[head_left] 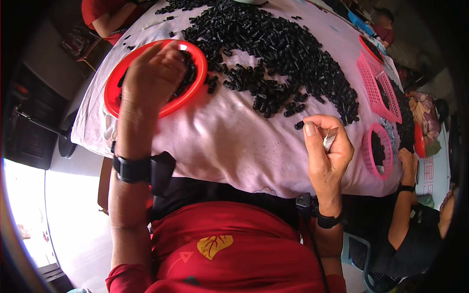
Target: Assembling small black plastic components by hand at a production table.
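Nearest: red shirt [220, 229]. Right hand [333, 158]: fingers curled, holding a white scrap [329, 140]; thumb and index tips close together at a black piece [299, 125], grip on it cannot be told. Left hand [152, 78]: blurred, over the red bowl [202, 71]; fingers close together, hold cannot be told. Bowl contains black pieces [189, 68]; farther off, a heap [273, 44] of them on pink cloth [215, 146].

The pale-pink, cloth-covered counter [229, 151] leaves a bare passage between the round red plastic basin [202, 73] and the right fingers [312, 139], while a broad heap of small black cylindrical pieces [273, 49] blocks the far side and a pink rectangular lattice plastic basket [370, 85] narrows the right.
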A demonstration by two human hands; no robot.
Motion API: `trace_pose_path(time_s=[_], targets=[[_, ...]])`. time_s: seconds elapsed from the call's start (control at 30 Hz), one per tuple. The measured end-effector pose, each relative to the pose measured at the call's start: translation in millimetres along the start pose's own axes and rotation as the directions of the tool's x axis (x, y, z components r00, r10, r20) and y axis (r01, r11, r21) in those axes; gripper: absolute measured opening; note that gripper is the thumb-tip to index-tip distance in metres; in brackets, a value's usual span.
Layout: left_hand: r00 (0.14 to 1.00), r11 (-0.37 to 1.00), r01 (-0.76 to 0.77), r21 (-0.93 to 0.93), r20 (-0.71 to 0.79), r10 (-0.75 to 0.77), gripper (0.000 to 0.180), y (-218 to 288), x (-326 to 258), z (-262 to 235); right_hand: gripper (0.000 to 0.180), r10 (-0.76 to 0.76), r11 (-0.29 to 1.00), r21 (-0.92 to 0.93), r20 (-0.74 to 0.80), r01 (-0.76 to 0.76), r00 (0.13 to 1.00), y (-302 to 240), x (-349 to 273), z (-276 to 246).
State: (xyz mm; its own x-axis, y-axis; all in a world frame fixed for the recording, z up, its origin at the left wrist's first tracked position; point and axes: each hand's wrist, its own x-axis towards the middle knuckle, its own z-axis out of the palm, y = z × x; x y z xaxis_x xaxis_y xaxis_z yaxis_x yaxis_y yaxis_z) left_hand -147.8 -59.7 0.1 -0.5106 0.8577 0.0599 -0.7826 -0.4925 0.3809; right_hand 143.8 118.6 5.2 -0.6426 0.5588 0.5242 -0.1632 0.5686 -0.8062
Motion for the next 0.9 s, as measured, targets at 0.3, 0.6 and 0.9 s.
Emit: trace_pose_path(time_s=[0.3,0.6,0.9], targets=[[0.969,-0.524,-0.171,0.834,0.239,0.064,0.029,-144,13,16,0.004,-0.003,1.0,-0.022,0.041,0.004,0.999,0,-3,3],[0.934,-0.566,-0.236,0.79,0.345,0.091,0.023,-145,7,6,0.005,0.046,0.992,-0.121,0.086,-0.035,0.995,-4,-3,2],[0.912,0.761,0.294,0.578,0.069,-0.405,0.031,-125,-12,59,0.02,-0.013,0.988,-0.15,0.085,0.026,0.996,-3,-3,5]])
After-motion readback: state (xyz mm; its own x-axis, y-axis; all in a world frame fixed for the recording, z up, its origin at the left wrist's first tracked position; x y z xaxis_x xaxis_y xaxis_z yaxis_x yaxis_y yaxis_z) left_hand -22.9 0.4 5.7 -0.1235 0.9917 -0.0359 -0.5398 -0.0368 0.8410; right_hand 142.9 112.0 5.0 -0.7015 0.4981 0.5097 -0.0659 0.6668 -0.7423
